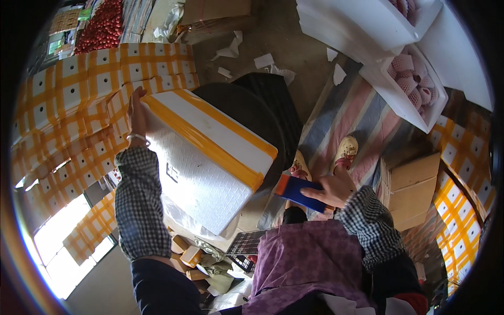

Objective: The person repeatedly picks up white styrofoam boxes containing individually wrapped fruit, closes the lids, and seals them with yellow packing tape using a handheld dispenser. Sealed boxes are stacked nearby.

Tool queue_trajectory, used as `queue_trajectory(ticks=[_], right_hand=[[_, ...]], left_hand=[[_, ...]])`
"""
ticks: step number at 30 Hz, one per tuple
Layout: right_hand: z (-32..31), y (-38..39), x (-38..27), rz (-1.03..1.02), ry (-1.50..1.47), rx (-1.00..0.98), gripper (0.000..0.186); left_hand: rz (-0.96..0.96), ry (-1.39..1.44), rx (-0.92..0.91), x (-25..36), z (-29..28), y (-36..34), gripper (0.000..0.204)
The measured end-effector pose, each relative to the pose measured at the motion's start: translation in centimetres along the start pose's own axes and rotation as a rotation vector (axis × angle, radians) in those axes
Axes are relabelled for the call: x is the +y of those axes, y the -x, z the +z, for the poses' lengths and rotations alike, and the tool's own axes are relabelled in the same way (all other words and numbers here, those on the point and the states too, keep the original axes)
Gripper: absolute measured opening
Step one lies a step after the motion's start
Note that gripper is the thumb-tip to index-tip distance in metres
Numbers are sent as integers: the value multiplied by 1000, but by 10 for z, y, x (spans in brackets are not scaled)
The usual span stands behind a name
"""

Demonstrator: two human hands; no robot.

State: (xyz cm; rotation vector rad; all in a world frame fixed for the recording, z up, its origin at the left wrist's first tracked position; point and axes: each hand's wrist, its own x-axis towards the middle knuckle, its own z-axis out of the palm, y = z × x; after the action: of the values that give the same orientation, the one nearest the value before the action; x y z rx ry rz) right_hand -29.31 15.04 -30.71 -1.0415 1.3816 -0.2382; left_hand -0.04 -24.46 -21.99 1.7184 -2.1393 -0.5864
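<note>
A white foam box (199,163) with bands of yellow tape sits tilted in front of me, over a dark round-edged surface (215,93). My left hand (137,111) is at the box's far left edge, its fingers held against it. My right hand (336,190) is closed around a flat blue block (302,193) with orange ends, whose exact kind I cannot make out. It is held to the right of the box's near corner, apart from it.
Taped foam boxes (79,79) are stacked at the left, others (459,210) at the right. At the upper right, an open foam box (433,113) holds fruit in pink netting (415,84). Folded cardboard (412,186) stands right of my feet. White scraps (264,61) litter the floor.
</note>
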Motion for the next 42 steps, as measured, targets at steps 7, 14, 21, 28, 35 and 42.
queue_trajectory(ticks=[7, 14, 21, 28, 35, 42], right_hand=[[-33, 45, 60, 160, -262, 196, 52], [-58, 69, 66, 157, -372, 218, 59], [-72, 93, 99, 220, -566, 324, 56], [-93, 111, 55, 175, -886, 343, 51], [-64, 111, -27, 49, -940, 267, 46], [-2, 85, -204, -121, -748, 322, 52]], left_hand=[[649, -602, -302, 62, 20, 16, 30], [-308, -1367, -1112, 136, 124, 38, 54], [139, -481, -1640, 199, 129, 102, 57], [70, 79, -354, 80, -13, 70, 42], [-227, -220, -72, -122, -106, 67, 55], [-90, -67, 53, -94, -82, 138, 40]])
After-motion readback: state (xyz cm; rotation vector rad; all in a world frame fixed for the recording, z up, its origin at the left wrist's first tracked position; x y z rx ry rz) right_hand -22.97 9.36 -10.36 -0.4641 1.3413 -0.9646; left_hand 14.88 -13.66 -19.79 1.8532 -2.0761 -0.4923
